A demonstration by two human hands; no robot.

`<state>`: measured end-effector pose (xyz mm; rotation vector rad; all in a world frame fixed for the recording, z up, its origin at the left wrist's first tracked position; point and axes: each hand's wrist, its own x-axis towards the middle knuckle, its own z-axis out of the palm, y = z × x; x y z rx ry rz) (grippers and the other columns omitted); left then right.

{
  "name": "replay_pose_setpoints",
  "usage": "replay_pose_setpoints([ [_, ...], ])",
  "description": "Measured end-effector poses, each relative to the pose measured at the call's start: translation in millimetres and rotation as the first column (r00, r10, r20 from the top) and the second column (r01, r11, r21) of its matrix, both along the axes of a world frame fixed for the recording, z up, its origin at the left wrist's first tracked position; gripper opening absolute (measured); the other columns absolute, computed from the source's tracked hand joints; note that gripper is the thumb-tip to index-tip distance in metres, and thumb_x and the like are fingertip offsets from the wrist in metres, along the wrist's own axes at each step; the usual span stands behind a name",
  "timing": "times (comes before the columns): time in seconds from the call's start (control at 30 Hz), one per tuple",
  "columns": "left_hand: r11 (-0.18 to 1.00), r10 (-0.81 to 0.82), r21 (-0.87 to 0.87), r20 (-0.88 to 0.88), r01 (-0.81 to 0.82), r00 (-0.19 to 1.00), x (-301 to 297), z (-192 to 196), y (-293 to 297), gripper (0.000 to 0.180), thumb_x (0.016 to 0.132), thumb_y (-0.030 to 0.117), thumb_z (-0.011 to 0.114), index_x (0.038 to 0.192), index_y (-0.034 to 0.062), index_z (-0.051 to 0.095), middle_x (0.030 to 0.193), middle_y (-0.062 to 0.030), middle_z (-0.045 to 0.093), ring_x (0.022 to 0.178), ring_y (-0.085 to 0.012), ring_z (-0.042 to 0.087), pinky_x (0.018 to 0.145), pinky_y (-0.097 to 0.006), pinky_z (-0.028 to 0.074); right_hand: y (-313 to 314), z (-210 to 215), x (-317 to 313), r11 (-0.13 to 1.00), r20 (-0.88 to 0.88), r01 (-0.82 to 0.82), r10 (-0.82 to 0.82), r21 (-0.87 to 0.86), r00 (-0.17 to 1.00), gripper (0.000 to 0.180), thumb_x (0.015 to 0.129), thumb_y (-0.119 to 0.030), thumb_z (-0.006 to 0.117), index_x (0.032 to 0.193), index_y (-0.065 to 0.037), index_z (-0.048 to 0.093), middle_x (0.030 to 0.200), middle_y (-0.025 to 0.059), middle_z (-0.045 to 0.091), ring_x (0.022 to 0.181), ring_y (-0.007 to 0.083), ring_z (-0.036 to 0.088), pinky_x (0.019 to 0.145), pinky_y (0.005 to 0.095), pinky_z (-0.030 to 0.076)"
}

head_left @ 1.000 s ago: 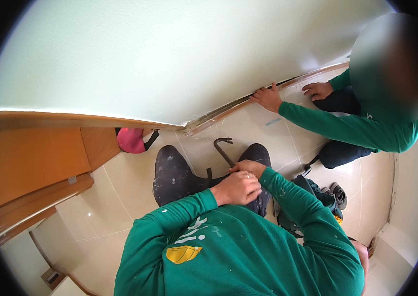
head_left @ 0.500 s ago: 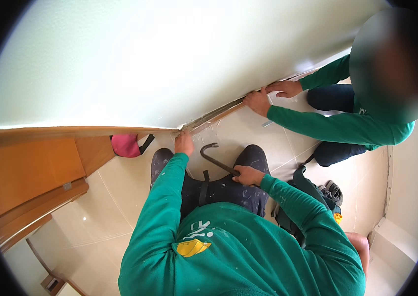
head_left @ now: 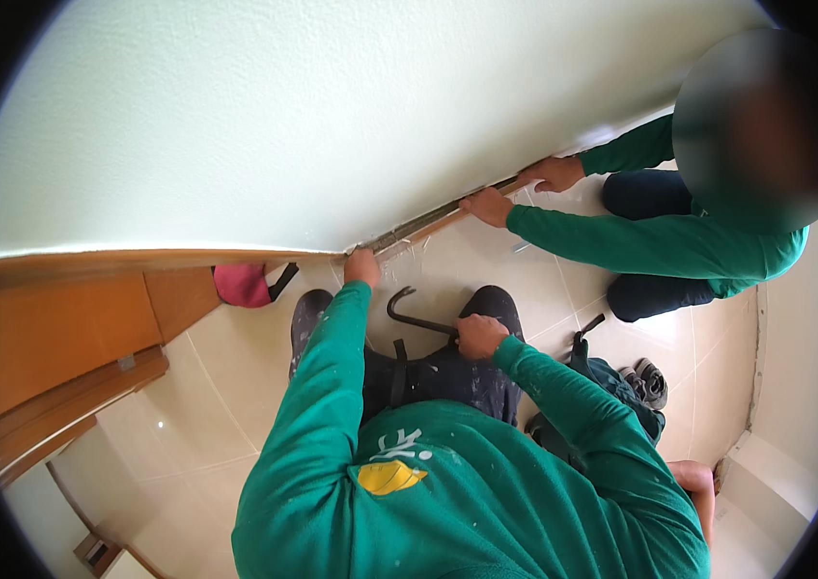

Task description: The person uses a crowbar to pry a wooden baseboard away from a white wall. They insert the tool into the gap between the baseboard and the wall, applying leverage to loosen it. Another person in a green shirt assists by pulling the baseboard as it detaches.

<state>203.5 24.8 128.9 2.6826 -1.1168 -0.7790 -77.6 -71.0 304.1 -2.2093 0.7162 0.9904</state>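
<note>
My left hand [head_left: 362, 266] is closed over the near-left end of a brown wooden baseboard [head_left: 438, 226] along the foot of the white wall. Its fingertips are partly hidden at the strip. A dark gap runs between this board and the wall. In my right hand [head_left: 481, 337] is a dark crowbar [head_left: 414, 319], held over my right thigh, its hooked end turned toward the wall and touching nothing. Farther right, a co-worker's two hands [head_left: 488, 206] rest on the same baseboard.
The co-worker [head_left: 655, 246] in a green top kneels at the right by the wall. An orange-brown wooden cabinet [head_left: 61, 333] stands left, with a pink bag [head_left: 242, 285] beside it. Right of me lie a dark green bag [head_left: 616, 381] and dark shoes [head_left: 652, 384] on the tiled floor [head_left: 206, 410].
The co-worker's nearer hand has slid left along the baseboard. My right hand and the crowbar have shifted slightly left. My left hand stays at the board's end.
</note>
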Motion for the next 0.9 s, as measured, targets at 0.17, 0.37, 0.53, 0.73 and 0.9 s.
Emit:
replay_pose_setpoints([
  [0.17, 0.995, 0.044, 0.088, -0.047, -0.040, 0.998, -2.4, 8.6, -3.9, 0.025, 0.090, 0.008, 0.056, 0.100, -0.0010, 0.077, 0.105, -0.0282, 0.072, 0.102, -0.0452, 0.070, 0.093, -0.051, 0.056, 5.3, 10.3, -1.3, 1.000, 0.033, 0.022, -0.022, 0.000, 0.999, 0.032, 0.087, -0.020, 0.065, 0.111, -0.001, 0.073, 0.111, 0.0263, 0.072, 0.108, 0.0419, 0.070, 0.092, 0.0503, 0.058],
  [0.37, 0.998, 0.045, 0.056, -0.083, -0.041, 0.996, -4.6, 10.1, 3.3, 0.027, 0.089, 0.005, 0.056, 0.106, -0.0004, 0.076, 0.110, -0.0282, 0.072, 0.106, -0.0434, 0.070, 0.095, -0.051, 0.056, 20.4, 1.8, -6.7, 0.997, 0.065, -0.072, 0.074, -0.033, 0.995, 0.029, 0.089, -0.022, 0.065, 0.107, -0.001, 0.072, 0.104, 0.0259, 0.073, 0.102, 0.0414, 0.072, 0.087, 0.0507, 0.059],
  [0.53, 0.997, 0.080, 0.012, -0.144, -0.080, 0.986, -5.7, 3.2, 8.0, 0.027, 0.083, 0.003, 0.059, 0.105, -0.0007, 0.074, 0.108, -0.0312, 0.070, 0.106, -0.0468, 0.068, 0.096, -0.052, 0.054, 21.4, -23.5, 7.5, 0.991, 0.130, -0.110, 0.118, -0.071, 0.984, 0.025, 0.088, -0.021, 0.062, 0.100, -0.002, 0.073, 0.096, 0.0221, 0.075, 0.092, 0.0405, 0.075, 0.080, 0.0499, 0.061],
  [0.73, 0.997, 0.076, 0.000, -0.114, -0.077, 0.991, -11.7, 5.2, 5.5, 0.027, 0.083, 0.002, 0.057, 0.104, 0.0013, 0.074, 0.109, -0.0299, 0.070, 0.107, -0.0463, 0.068, 0.096, -0.051, 0.054, 13.3, -38.8, 26.4, 0.984, 0.186, -0.139, 0.158, -0.113, 0.970, 0.027, 0.093, -0.026, 0.062, 0.100, -0.002, 0.072, 0.097, 0.0215, 0.075, 0.090, 0.0408, 0.074, 0.079, 0.0508, 0.060],
  [0.9, 0.997, 0.043, 0.071, -0.130, -0.034, 0.991, -17.1, 17.3, 5.4, 0.028, 0.090, 0.004, 0.053, 0.107, -0.0008, 0.075, 0.108, -0.0290, 0.072, 0.106, -0.0450, 0.070, 0.095, -0.051, 0.056, 6.6, -41.9, 31.1, 0.988, 0.193, -0.136, 0.149, -0.079, 0.970, 0.032, 0.094, -0.032, 0.066, 0.105, -0.003, 0.071, 0.094, 0.0228, 0.074, 0.090, 0.0424, 0.073, 0.080, 0.0519, 0.060],
])
